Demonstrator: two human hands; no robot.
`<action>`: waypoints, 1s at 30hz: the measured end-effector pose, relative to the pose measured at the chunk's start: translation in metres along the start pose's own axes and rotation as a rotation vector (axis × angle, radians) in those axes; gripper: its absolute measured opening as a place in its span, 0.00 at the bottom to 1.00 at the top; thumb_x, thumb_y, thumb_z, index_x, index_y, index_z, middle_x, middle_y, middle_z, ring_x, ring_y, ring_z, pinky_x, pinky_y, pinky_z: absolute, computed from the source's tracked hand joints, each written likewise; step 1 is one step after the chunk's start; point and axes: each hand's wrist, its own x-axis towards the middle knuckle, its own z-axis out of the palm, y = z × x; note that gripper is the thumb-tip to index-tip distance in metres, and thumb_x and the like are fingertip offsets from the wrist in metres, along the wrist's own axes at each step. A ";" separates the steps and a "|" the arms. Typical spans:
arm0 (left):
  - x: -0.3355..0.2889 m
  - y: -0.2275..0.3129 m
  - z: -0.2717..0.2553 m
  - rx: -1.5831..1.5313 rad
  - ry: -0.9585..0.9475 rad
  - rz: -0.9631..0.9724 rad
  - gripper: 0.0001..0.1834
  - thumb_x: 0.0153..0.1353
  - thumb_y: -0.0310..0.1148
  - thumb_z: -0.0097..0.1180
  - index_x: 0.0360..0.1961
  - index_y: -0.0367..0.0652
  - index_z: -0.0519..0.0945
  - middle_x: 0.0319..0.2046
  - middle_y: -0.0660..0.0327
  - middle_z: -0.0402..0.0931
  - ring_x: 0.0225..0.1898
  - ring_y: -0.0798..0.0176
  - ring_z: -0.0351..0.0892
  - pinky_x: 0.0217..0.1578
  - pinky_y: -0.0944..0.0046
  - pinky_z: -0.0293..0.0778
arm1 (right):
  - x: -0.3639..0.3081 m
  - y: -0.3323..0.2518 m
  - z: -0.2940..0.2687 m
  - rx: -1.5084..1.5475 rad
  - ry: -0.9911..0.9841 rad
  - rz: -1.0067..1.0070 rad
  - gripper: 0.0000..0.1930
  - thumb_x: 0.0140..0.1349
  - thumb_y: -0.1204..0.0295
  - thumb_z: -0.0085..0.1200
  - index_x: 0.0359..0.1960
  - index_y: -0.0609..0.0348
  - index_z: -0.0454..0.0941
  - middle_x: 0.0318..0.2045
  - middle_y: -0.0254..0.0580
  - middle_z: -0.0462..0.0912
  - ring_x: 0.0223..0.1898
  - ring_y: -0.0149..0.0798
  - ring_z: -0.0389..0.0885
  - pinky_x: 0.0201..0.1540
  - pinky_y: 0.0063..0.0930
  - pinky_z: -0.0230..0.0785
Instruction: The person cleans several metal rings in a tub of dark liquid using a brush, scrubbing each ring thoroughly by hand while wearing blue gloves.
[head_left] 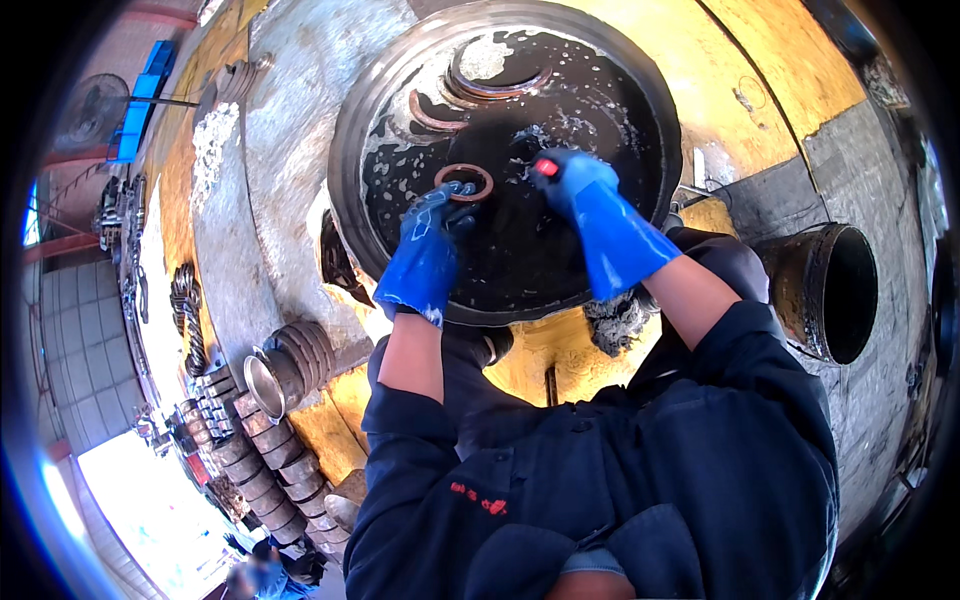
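My left hand (430, 215), in a blue rubber glove, is closed on the lower edge of a brownish metal ring (484, 181). It holds the ring over dark liquid (520, 250) in a wide round tub (352, 190). To the right, my right hand (578, 180), gloved the same way, is closed around a tool with a red end (546, 168); the rest of it is hidden by the glove and the dark liquid. Beyond my left hand, curved ring parts (432, 118) and a larger ring (500, 92) lie partly sunk in the foamy liquid.
A dark bucket (790, 290) lies at the right, its mouth facing right. On the left stand stacked rusty ring-shaped parts (270, 455), a metal pot-like piece (266, 385) and a coiled chain (186, 310). Another person (275, 578) is at the lower left. A grey rag (618, 325) is near the tub.
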 end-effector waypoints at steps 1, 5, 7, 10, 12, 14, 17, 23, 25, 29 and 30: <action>0.002 -0.001 -0.007 0.001 0.005 0.004 0.15 0.70 0.36 0.49 0.50 0.38 0.79 0.45 0.55 0.83 0.46 0.58 0.83 0.46 0.60 0.79 | 0.007 0.005 0.001 0.171 -0.025 0.063 0.13 0.60 0.57 0.60 0.43 0.45 0.85 0.40 0.43 0.87 0.43 0.49 0.85 0.44 0.40 0.77; 0.013 -0.005 -0.008 0.034 0.026 -0.011 0.18 0.68 0.38 0.53 0.55 0.42 0.78 0.46 0.56 0.83 0.45 0.58 0.84 0.41 0.61 0.80 | 0.013 -0.007 -0.015 0.785 -0.073 0.053 0.11 0.62 0.63 0.60 0.39 0.55 0.85 0.31 0.39 0.87 0.33 0.31 0.85 0.39 0.27 0.76; 0.012 -0.005 -0.015 0.041 0.038 -0.031 0.18 0.68 0.39 0.52 0.55 0.43 0.78 0.46 0.56 0.83 0.44 0.58 0.83 0.41 0.60 0.80 | 0.012 -0.026 -0.022 1.070 -0.295 -0.043 0.08 0.62 0.69 0.59 0.37 0.61 0.85 0.29 0.31 0.84 0.30 0.23 0.79 0.37 0.21 0.75; 0.013 -0.004 -0.005 -0.014 0.049 -0.066 0.15 0.69 0.36 0.52 0.51 0.39 0.78 0.47 0.54 0.82 0.46 0.57 0.83 0.48 0.58 0.79 | -0.003 -0.032 -0.006 1.191 -0.277 -0.087 0.09 0.63 0.68 0.60 0.38 0.61 0.85 0.29 0.31 0.84 0.30 0.24 0.80 0.37 0.21 0.75; 0.008 0.001 0.001 -0.036 0.148 -0.107 0.14 0.67 0.35 0.54 0.50 0.40 0.79 0.47 0.54 0.82 0.42 0.58 0.84 0.46 0.59 0.80 | -0.005 -0.027 -0.005 1.091 -0.321 0.039 0.11 0.63 0.64 0.60 0.40 0.56 0.85 0.30 0.34 0.86 0.31 0.26 0.82 0.38 0.23 0.76; 0.014 -0.004 -0.009 -0.143 0.105 -0.075 0.13 0.66 0.35 0.55 0.49 0.41 0.80 0.46 0.53 0.82 0.40 0.58 0.84 0.45 0.60 0.80 | -0.008 -0.026 -0.010 0.615 -0.137 -0.020 0.11 0.63 0.61 0.60 0.42 0.51 0.86 0.31 0.38 0.87 0.33 0.28 0.84 0.39 0.26 0.76; 0.011 0.000 -0.001 0.019 0.182 -0.065 0.12 0.67 0.34 0.55 0.48 0.41 0.81 0.45 0.54 0.83 0.41 0.59 0.84 0.44 0.62 0.79 | 0.005 -0.008 -0.010 0.737 -0.092 0.085 0.11 0.63 0.62 0.60 0.41 0.53 0.86 0.30 0.37 0.87 0.33 0.28 0.84 0.41 0.25 0.77; -0.005 -0.002 -0.011 0.070 0.082 0.048 0.12 0.68 0.34 0.54 0.48 0.41 0.81 0.42 0.58 0.83 0.39 0.63 0.83 0.42 0.65 0.78 | 0.007 -0.019 -0.010 0.833 -0.286 0.009 0.11 0.63 0.63 0.61 0.42 0.53 0.85 0.32 0.38 0.87 0.34 0.29 0.84 0.42 0.25 0.76; -0.018 0.007 0.000 0.441 -0.094 0.409 0.13 0.68 0.36 0.55 0.48 0.40 0.82 0.39 0.62 0.83 0.38 0.68 0.81 0.42 0.69 0.76 | 0.006 -0.013 -0.007 0.646 -0.130 -0.013 0.11 0.62 0.62 0.61 0.42 0.53 0.85 0.32 0.41 0.87 0.35 0.30 0.85 0.43 0.26 0.76; -0.028 0.018 0.012 0.256 -0.018 0.150 0.14 0.70 0.36 0.53 0.49 0.38 0.82 0.41 0.62 0.83 0.43 0.67 0.81 0.43 0.67 0.76 | 0.010 0.003 0.001 0.593 0.054 0.020 0.09 0.61 0.65 0.60 0.39 0.54 0.84 0.33 0.45 0.87 0.37 0.34 0.86 0.43 0.28 0.77; -0.031 0.021 0.021 0.399 0.025 0.160 0.15 0.69 0.37 0.56 0.48 0.37 0.82 0.39 0.62 0.82 0.41 0.67 0.80 0.43 0.68 0.75 | 0.013 0.006 0.001 0.658 0.070 0.051 0.08 0.60 0.66 0.59 0.38 0.55 0.84 0.33 0.45 0.87 0.37 0.34 0.86 0.43 0.29 0.77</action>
